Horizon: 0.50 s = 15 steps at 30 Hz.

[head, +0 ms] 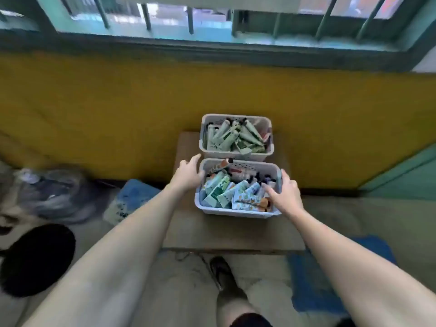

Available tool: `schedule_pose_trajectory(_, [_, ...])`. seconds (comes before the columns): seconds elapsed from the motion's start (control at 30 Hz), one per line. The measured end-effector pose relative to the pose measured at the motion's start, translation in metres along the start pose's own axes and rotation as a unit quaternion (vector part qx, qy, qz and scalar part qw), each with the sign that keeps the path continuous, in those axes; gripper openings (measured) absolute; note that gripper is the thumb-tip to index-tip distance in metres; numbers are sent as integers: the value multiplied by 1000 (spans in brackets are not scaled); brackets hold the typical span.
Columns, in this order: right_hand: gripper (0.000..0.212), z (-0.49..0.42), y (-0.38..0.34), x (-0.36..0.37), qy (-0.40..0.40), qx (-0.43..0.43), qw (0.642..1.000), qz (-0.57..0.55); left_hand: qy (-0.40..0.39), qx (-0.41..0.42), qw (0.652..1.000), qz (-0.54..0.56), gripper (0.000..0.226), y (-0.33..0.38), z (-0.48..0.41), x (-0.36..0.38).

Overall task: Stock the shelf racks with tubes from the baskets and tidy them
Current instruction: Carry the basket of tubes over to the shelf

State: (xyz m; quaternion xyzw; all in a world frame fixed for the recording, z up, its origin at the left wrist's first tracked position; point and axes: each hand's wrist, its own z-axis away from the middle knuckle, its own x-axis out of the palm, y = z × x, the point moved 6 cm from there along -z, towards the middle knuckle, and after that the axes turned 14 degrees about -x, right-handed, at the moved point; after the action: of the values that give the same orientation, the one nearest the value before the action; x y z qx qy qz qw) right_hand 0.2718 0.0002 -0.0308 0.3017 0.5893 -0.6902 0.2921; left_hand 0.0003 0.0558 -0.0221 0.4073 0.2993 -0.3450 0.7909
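Note:
Two white plastic baskets stand one behind the other on a low brown table (224, 234). The near basket (236, 214) is full of mixed green, white and orange-patterned tubes (226, 192). Pale green tubes (226, 138) fill the far basket (212, 154). My left hand (188, 173) is at the near basket's left back corner, fingers spread and straight against its wall. My right hand (286, 194) grips that basket's right rim, thumb inside over the tubes and fingers outside. No shelf rack is in view.
A yellow wall and a barred window rise behind the table. A blue cloth (134, 192), a clear plastic bundle (52, 190) and a black round object (37, 260) lie at the left. A blue mat (318, 279) lies at the right, and my foot (221, 272) is below the table edge.

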Motion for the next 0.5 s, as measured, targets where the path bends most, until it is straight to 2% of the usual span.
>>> schedule_pose_trajectory(0.1, [77,-28,20,11,-6,49,999,-15,-20,-38,999,1,60,2,-28,27])
schedule_pose_trajectory(0.2, [69,-39,31,22,1,77,996,-42,-33,-62,996,47,58,0,-41,50])
schedule_pose_trajectory(0.37, [53,-39,39,23,65,79,989,-107,32,-61,988,138,48,-1,-46,57])
schedule_pose_trajectory(0.5, [47,-39,34,21,77,67,986,-132,95,-75,974,190,41,-10,-36,51])
